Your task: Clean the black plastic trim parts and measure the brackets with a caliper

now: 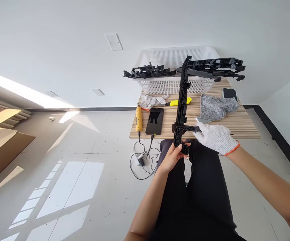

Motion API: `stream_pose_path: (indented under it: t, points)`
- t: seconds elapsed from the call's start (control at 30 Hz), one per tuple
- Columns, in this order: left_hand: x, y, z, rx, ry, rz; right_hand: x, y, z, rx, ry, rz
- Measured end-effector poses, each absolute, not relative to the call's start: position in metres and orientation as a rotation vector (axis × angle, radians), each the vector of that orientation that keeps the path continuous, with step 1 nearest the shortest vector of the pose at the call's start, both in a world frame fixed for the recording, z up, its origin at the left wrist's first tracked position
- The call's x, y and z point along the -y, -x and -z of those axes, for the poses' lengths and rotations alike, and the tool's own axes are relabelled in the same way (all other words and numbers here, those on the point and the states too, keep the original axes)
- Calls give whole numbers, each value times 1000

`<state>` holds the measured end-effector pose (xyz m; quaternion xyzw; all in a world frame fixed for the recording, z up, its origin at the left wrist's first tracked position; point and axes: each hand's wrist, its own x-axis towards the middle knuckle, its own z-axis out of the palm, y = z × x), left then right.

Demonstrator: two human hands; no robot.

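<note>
A long black plastic part (181, 103) rises from my lap over the table. Its curved lower end is gripped by my bare left hand (173, 156). My right hand (213, 136), in a white knitted glove, is closed on the end of a thin black bar (188, 128) that reaches across the long part near its lower end. Whether the bar is a separate piece or joined to the part, I cannot tell. Behind, more black plastic parts (150, 71) lie across the rim of a white basket (150, 86).
On the striped table (245, 129) lie a yellow tool (138, 119) with a cord, a black tablet (155, 121), a white glove (152, 101), a yellow cutter (174, 102), a grey cloth (216, 107) and a dark phone (229, 94). Cables (145, 167) trail on the floor.
</note>
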<state>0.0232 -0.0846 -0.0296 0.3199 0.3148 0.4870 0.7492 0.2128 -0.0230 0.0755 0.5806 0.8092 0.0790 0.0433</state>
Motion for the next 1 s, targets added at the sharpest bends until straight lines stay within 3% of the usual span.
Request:
stream_pose_path:
  t: [0.53,1.0]
  points:
    - [83,-26,36,-636,-698,-1011,16,-221,-101,-2340,-2008,-385]
    - [86,-27,32,-685,-788,-976,-7,-211,-121,-2290,-1777,-242]
